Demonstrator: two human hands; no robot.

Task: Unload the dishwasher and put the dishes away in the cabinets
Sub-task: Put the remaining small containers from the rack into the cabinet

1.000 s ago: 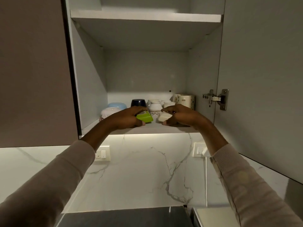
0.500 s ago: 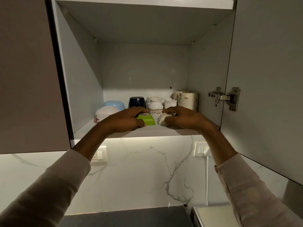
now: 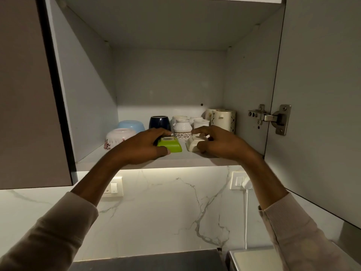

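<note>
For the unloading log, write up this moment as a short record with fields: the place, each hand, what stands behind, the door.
place: lower shelf of the open cabinet
left hand: grips green dish at the shelf front
right hand: grips cream dish, beside the green one, not touching it
behind: floral bowl, blue bowl, navy cup, patterned jar, white cups
door: swung open on the right

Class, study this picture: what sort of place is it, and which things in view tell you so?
Most likely a home kitchen. An open wall cabinet holds a blue bowl, a dark blue cup and a patterned white jar; below it runs a marble-look backsplash with a wall socket.
</note>
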